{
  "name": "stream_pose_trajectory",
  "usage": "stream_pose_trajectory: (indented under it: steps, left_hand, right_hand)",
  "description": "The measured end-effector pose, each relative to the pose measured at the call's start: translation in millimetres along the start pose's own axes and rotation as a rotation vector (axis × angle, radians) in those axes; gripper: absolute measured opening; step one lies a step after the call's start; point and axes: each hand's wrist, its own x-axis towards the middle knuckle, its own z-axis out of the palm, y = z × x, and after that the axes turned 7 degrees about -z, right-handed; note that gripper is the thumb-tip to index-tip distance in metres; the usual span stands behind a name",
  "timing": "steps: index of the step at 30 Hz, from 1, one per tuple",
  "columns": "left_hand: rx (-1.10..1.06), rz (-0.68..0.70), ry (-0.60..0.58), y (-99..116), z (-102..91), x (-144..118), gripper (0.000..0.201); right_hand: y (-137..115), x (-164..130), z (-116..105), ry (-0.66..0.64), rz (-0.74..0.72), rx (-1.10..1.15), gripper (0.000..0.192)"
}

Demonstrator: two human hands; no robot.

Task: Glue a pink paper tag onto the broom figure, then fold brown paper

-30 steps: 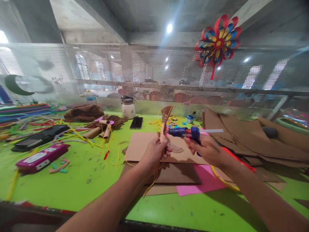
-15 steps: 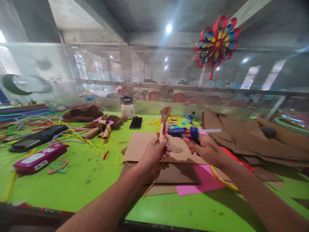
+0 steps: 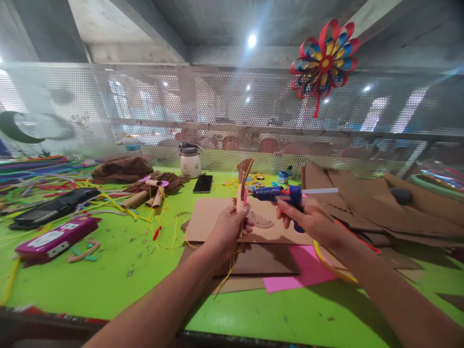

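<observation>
Over the cardboard sheet (image 3: 208,217), the left hand (image 3: 232,224) grips a fringed paper piece (image 3: 240,198), the right hand (image 3: 308,217) a glue gun (image 3: 275,194); beyond the sheet stand a pale jar (image 3: 190,165) and blue pot (image 3: 282,178), contents unclear.

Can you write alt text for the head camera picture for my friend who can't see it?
A person's left hand holds a brown craft piece with a fanned top, and the right hand points a blue glue gun towards it. Underneath are cardboard sheets on a green table, with a phone and jar farther back and a flower decoration up high.
</observation>
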Motion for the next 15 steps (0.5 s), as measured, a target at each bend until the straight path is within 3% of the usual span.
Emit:
stream_pose_trajectory:
  steps: [6, 10, 15]
  left_hand:
    - [-0.021, -0.011, -0.04, -0.2, -0.5, -1.3, 0.015]
    - [-0.041, -0.017, -0.092, 1.3, 1.6, -3.9, 0.014]
    - [-0.033, -0.008, -0.161, 1.7, 3.4, -5.7, 0.013]
  right_hand:
    - [29.7, 8.5, -8.0, 0.298, 0.128, -0.101, 0.048]
    - [60.2, 17.0, -8.1, 0.278, 0.197, -0.496, 0.039]
    - [85.3, 24.7, -2.1, 0.086, 0.207, -0.77, 0.022]
